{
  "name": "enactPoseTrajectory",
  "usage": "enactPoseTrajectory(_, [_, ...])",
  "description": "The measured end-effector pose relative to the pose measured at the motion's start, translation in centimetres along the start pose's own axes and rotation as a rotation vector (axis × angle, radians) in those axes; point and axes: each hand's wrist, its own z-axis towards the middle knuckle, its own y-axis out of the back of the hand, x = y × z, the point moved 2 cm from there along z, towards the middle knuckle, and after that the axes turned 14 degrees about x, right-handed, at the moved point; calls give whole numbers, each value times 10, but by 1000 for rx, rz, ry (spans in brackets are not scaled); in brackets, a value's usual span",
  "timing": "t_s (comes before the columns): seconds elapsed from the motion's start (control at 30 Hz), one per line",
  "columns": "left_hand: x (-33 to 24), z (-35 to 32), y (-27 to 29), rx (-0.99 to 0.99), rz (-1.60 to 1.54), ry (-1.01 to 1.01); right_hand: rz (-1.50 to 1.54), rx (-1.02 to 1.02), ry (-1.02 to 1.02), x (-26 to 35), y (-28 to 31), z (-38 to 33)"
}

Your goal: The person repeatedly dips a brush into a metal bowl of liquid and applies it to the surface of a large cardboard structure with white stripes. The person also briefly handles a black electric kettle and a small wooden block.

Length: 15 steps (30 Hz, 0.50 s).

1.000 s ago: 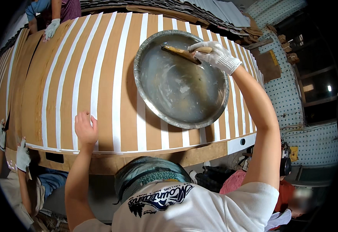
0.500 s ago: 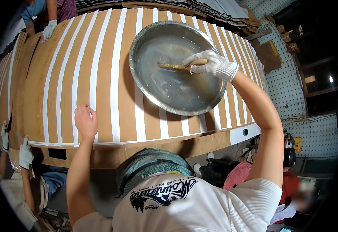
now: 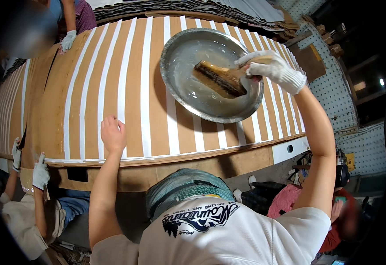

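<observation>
Striped brown board (image 3: 113,88), one metal basin (image 3: 175,70), one brush (image 3: 221,78), right hand (image 3: 270,68) gripping

Your way across the middle of the frame is open: the striped board (image 3: 91,97) lies bare between your left hand (image 3: 112,134) and the metal pan (image 3: 175,79). The pan blocks the upper right. At the lower left, a co-worker's gloved hands (image 3: 39,173) crowd the board's edge; another glove (image 3: 68,40) rests upper left.

Brush (image 3: 221,78) in basin (image 3: 175,48) on board (image 3: 91,97), right of left hand (image 3: 113,134).
</observation>
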Motion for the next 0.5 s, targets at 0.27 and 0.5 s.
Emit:
enactPoseTrajectory(0.27, [-4,3,4,43,-7,1,188,-212,-93,16,-40,0])
enactPoseTrajectory(0.5, [-3,1,7,47,-5,-18,-149,-7,-142,16,-75,38])
